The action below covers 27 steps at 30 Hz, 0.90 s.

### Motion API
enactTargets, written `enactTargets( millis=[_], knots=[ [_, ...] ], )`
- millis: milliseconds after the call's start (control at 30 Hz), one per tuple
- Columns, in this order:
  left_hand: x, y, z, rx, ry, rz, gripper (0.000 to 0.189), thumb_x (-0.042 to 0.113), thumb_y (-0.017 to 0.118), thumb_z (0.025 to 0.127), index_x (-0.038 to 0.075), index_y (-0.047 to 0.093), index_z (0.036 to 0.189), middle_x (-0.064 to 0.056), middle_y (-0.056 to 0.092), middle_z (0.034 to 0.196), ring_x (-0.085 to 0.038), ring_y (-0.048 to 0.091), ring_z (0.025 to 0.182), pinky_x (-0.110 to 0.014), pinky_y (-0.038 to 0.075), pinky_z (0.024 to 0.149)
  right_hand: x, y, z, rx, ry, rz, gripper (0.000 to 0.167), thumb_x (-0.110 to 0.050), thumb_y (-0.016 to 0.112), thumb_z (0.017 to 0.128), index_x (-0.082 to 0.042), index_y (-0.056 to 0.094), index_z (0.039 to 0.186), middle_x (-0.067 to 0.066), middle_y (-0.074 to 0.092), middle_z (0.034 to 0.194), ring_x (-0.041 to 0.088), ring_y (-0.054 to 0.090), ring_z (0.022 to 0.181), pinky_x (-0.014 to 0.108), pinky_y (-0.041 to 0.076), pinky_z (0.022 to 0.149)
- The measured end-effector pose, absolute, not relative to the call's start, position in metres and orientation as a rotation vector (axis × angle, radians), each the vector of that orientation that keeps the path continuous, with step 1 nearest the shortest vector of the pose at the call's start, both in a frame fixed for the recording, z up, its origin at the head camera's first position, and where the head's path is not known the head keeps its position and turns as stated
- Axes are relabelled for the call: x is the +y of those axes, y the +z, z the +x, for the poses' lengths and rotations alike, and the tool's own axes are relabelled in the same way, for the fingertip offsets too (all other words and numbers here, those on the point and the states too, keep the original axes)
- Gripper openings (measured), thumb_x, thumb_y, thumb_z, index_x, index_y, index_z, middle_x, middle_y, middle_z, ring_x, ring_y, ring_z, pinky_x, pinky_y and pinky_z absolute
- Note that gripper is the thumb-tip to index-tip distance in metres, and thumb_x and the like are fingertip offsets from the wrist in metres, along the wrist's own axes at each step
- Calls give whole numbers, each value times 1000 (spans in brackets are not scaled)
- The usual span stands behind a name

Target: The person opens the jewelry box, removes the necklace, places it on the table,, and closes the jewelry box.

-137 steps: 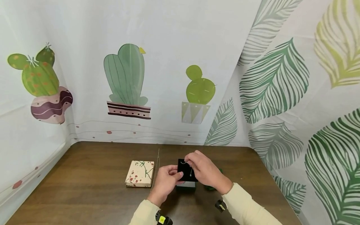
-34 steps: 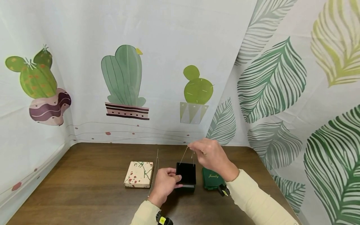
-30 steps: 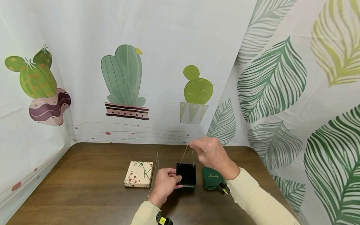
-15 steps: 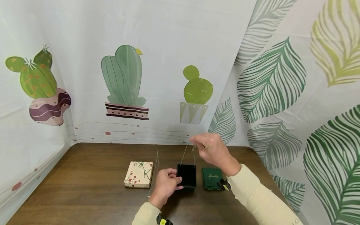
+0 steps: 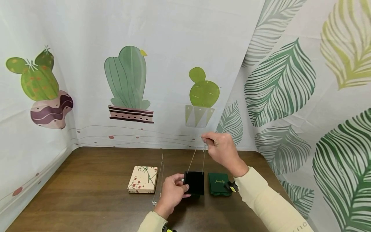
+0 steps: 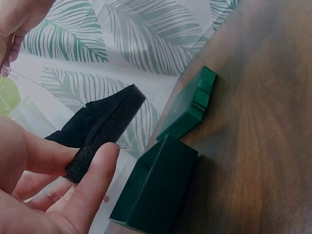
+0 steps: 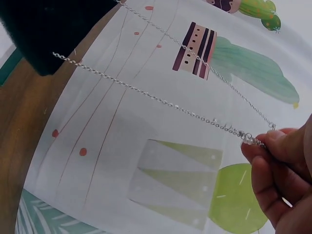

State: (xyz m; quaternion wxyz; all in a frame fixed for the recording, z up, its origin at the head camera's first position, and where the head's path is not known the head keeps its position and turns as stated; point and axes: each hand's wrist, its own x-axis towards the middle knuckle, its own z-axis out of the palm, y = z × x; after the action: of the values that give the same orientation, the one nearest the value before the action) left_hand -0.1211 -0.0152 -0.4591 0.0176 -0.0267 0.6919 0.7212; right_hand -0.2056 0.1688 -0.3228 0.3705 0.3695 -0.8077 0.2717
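Between thumb and fingers, my left hand (image 5: 173,192) pinches the left side of a square black foam pad (image 5: 195,183), whose thick porous edge shows in the left wrist view. Above and to the right, my right hand (image 5: 223,149) pinches the gathered ends of a silver chain necklace (image 7: 146,93). Its two strands run taut down to the pad's top edge. Beneath the pad stands a dark green box base (image 6: 161,190), open at the top and mostly hidden by the pad in the head view.
Right of the pad lies a green lid (image 5: 219,183) with gold "Jewelry" lettering. A floral cream box (image 5: 143,179) sits at the left. Beside it, a second necklace, with a silver pendant (image 5: 154,203), lies on the brown table (image 5: 95,187). A printed curtain (image 5: 171,64) hangs behind.
My right hand has risen and shifted right, drawing the chain up from the pad, where it lay across the front with its pendant showing. The pad has moved slightly right in my left hand.
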Motion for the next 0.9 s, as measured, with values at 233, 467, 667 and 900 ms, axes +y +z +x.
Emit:
enactTargets(
  millis=[233, 467, 667, 900],
  knots=[
    [-15, -462, -121, 2136, 2280, -75, 34, -14, 65, 91, -8, 64, 124, -9, 57, 87, -19, 65, 82, -43, 65, 74, 173, -326, -207, -2126, 756, 789, 11, 4, 75, 89, -5, 82, 90, 9, 80, 79, 15, 71, 56, 27, 55, 55],
    [-15, -466, -119, 2091, 2316, -124, 37, -16, 65, 89, -9, 59, 125, -4, 50, 85, -19, 60, 79, -43, 65, 73, 178, -324, -205, -2142, 793, 708, 9, 1, 74, 91, -5, 82, 92, 9, 80, 80, 16, 71, 58, 33, 56, 58],
    [-15, -467, -118, 2101, 2328, -109, 36, -18, 65, 87, -10, 60, 122, -5, 53, 83, -19, 63, 78, -42, 65, 71, 182, -321, -205, -2136, 808, 724, 10, 2, 74, 90, -5, 82, 92, 11, 81, 82, 17, 72, 58, 31, 55, 57],
    [-16, -467, -115, 2120, 2280, -83, 38, -17, 65, 87, -10, 61, 124, -9, 56, 86, -19, 66, 77, -42, 65, 69, 187, -318, -207, -2145, 805, 739, 12, 3, 74, 91, -5, 82, 93, 11, 81, 83, 16, 70, 57, 28, 53, 55]
  ],
)
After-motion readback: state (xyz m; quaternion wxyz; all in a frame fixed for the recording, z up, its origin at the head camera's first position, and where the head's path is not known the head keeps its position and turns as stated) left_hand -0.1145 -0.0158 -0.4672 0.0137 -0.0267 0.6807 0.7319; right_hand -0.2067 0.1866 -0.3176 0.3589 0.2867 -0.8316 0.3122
